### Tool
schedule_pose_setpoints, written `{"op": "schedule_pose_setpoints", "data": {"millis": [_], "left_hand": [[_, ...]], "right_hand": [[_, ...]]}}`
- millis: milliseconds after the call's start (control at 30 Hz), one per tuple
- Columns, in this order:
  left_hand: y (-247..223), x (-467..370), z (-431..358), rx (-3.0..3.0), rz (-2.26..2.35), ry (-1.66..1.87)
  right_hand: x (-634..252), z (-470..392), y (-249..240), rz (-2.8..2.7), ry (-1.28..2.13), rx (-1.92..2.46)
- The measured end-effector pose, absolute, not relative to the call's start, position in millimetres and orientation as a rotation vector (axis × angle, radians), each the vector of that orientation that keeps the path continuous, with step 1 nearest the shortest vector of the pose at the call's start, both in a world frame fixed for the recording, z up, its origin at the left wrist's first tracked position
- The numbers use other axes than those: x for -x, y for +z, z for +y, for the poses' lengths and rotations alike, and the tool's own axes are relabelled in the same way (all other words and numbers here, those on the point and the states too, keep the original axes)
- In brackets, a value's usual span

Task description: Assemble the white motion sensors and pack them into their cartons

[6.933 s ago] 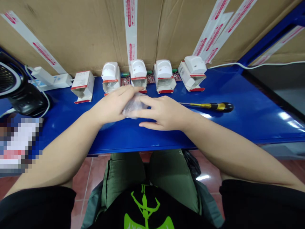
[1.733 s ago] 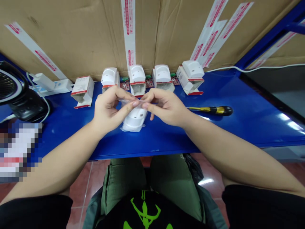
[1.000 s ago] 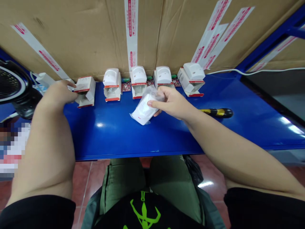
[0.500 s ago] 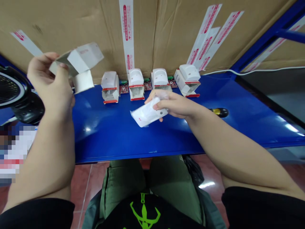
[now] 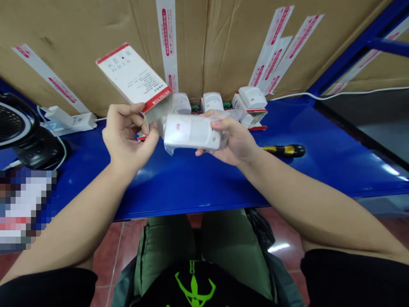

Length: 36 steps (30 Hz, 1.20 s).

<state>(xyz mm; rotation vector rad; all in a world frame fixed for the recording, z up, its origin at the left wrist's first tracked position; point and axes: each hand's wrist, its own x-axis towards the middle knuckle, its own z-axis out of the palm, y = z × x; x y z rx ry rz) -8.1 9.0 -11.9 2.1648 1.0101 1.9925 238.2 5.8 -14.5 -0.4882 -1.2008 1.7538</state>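
My left hand (image 5: pixel 131 138) pinches the open end of a white and red detector box (image 5: pixel 134 79), which tilts up to the left with its mouth towards the middle. In my right hand (image 5: pixel 231 138) is a white motion detector (image 5: pixel 191 132) in a clear plastic bag, held level above the table. The detector's left end is right by the box mouth; whether they touch I cannot tell. Behind my hands stand more small boxes with white detectors on top, such as the white detector (image 5: pixel 252 97) at the right; the leftmost is mostly hidden.
A screwdriver (image 5: pixel 286 150) with a black and yellow handle lies on the blue table (image 5: pixel 319 170). At the left are a black fan-like device (image 5: pixel 32 136) and a white power strip (image 5: pixel 79 121). Taped cardboard (image 5: pixel 223 51) stands along the back.
My left hand has come right and turned the box, so its printed side shows. The bagged detector in my right hand has risen slightly and now lies level near the box mouth.
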Motion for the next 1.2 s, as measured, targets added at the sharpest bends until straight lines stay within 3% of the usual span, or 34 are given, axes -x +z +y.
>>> {"op": "schedule_pose_setpoints", "data": {"millis": [433,667,967,1200], "left_hand": [[-29.9,7.8,5.7,-2.503,0.972,1.741],[-30.8,1.5,3.7,-2.360,1.002,1.817],[-24.2,-0.6,1.6,-2.393,0.809,1.830],[-19.9,-1.9,-4.9,-2.630,0.643,1.672]], "right_hand": [[-230.1,-1.8,-13.0,-1.262,1.362,0.733],[-233.8,-4.2,-13.0,-1.469,0.915,0.891],[-239.0,-11.0,-10.6,-1.809,0.734,0.998],[-242.6,-2.5,-20.9,-1.905,0.387,0.779]]}}
